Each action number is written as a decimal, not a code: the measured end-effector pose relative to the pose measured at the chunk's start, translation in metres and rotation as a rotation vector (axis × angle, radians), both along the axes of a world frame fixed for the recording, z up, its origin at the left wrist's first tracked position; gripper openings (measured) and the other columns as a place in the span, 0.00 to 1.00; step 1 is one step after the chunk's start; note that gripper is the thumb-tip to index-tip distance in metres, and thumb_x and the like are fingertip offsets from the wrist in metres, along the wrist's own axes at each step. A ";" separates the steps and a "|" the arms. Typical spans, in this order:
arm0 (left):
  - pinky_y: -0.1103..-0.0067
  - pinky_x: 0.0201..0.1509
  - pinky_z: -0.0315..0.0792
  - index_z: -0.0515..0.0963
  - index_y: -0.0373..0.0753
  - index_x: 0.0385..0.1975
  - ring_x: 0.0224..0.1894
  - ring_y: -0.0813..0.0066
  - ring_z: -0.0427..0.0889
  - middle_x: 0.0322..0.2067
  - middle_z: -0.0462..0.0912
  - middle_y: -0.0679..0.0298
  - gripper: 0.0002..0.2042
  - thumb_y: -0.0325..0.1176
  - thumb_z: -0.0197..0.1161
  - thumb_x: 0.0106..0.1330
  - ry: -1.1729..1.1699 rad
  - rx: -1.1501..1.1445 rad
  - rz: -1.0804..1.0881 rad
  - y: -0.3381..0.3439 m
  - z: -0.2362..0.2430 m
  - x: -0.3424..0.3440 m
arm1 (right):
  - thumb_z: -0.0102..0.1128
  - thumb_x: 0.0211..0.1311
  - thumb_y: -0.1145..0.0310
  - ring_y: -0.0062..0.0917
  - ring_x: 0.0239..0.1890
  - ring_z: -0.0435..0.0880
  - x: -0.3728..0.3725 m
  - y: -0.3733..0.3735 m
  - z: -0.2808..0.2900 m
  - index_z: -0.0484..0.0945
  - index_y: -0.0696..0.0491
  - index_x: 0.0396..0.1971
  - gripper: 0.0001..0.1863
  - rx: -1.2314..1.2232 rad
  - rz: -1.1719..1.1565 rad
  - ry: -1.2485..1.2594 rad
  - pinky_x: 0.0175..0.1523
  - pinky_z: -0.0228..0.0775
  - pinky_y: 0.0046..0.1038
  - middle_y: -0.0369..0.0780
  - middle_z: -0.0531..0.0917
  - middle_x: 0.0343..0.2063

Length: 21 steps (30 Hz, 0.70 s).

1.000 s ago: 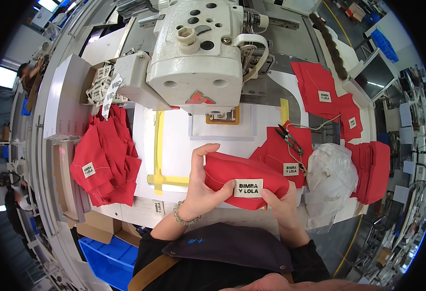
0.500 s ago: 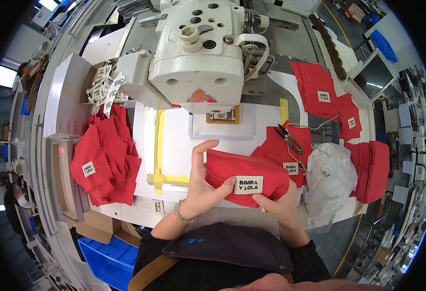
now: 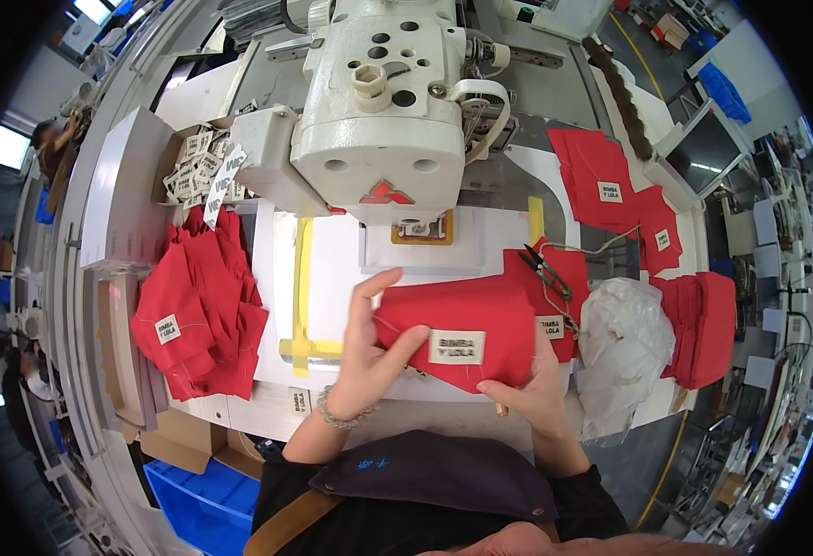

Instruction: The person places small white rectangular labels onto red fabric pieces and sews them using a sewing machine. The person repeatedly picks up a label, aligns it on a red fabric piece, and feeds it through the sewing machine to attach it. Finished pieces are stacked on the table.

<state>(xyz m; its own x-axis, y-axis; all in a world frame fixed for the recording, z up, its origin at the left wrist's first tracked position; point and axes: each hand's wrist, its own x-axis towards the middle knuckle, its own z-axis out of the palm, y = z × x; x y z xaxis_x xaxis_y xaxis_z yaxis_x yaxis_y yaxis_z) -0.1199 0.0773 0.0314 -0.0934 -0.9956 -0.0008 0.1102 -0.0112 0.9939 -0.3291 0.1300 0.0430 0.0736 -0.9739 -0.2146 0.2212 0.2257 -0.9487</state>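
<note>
A red fabric piece (image 3: 457,304) is held up in front of me, bent over so its upper edge curves. On its face sits a cream label (image 3: 456,347) with dark print, and loose thread hangs near it. My left hand (image 3: 369,352) grips the cloth's left end, thumb on the front beside the label and index finger at the top edge. My right hand (image 3: 538,394) pinches the lower right corner, thumb in front, other fingers mostly hidden behind. Just beyond the cloth stands a white sewing machine (image 3: 378,153) with a small brown-yellow frame (image 3: 422,229) under its head.
Red pieces pile up on the left (image 3: 198,310); a box of loose labels (image 3: 201,167) stands behind them. At right are black-and-green thread snips (image 3: 547,271) on red cloth, a clear plastic bag (image 3: 624,338) and a red stack (image 3: 703,324). Below left sits a blue crate (image 3: 207,500).
Both hands have shifted slightly left with the red piece, whose upper part now looks flatter and broader. The grips stay the same.
</note>
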 end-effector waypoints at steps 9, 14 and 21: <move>0.75 0.63 0.69 0.69 0.33 0.60 0.58 0.69 0.73 0.59 0.72 0.55 0.23 0.20 0.61 0.63 -0.687 -0.466 0.772 -0.016 0.030 0.231 | 0.66 0.55 0.79 0.07 0.17 0.73 -0.029 0.021 0.004 0.71 0.54 0.60 0.30 0.200 0.192 0.213 0.22 0.64 0.13 0.35 0.85 0.24; 0.69 0.66 0.65 0.63 0.34 0.65 0.62 0.59 0.70 0.61 0.70 0.51 0.28 0.33 0.61 0.67 -0.978 -0.143 0.947 0.020 -0.035 0.401 | 0.64 0.57 0.78 0.08 0.17 0.74 -0.037 0.027 0.000 0.74 0.54 0.56 0.25 0.202 0.157 0.277 0.23 0.64 0.14 0.34 0.85 0.24; 0.62 0.64 0.64 0.66 0.34 0.62 0.60 0.53 0.70 0.58 0.72 0.54 0.30 0.42 0.65 0.65 -1.702 -0.426 1.316 0.004 -0.035 0.348 | 0.65 0.56 0.77 0.16 0.18 0.77 -0.048 0.030 0.011 0.80 0.56 0.43 0.14 -0.019 -0.046 0.737 0.24 0.68 0.21 0.39 0.85 0.25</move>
